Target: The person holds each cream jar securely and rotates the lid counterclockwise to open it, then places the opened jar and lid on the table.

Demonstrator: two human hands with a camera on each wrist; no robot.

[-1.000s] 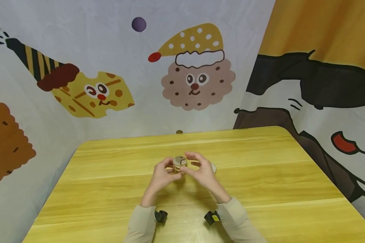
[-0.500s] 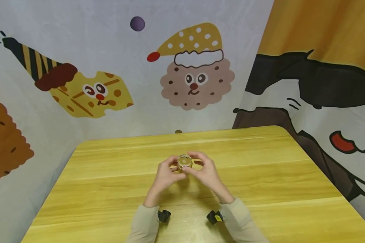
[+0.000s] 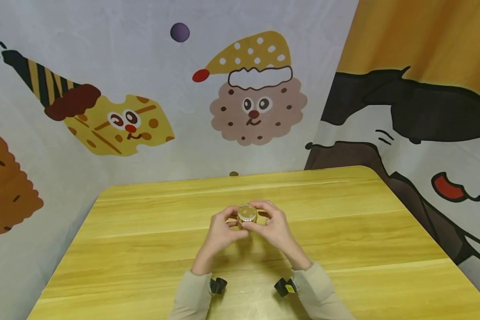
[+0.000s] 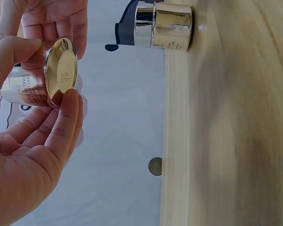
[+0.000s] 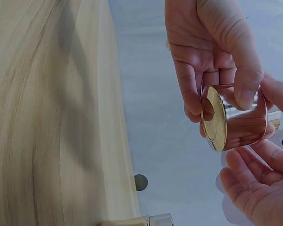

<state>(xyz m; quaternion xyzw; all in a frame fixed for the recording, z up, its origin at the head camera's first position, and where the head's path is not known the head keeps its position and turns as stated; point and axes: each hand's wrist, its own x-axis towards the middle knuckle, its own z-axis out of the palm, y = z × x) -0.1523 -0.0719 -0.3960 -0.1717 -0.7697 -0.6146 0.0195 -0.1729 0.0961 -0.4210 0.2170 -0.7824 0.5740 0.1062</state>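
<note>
A shiny gold cosmetic jar (image 3: 247,213) with a silvery upper part is held above the table by both hands. Its round gold base (image 4: 66,70), with small stamped print, faces the tabletop in the left wrist view. My left hand (image 3: 221,231) grips the jar's left side between thumb and fingers. From the right, my right hand (image 3: 275,226) pinches it, thumb (image 5: 247,96) on the side wall. A second gold jar with a silver lid (image 4: 162,26) stands on the table; only a corner of this other jar (image 5: 141,221) shows in the right wrist view.
The wood-grain table (image 3: 144,258) spreads around both hands. Behind its far edge hangs a cloth backdrop (image 3: 192,151) printed with cartoon food figures. A small black camera sits at each wrist.
Both hands have shifted slightly right with the jar, and its top shows different reflections. The pale round thing beside the right hand a second ago is now mostly hidden behind that hand.
</note>
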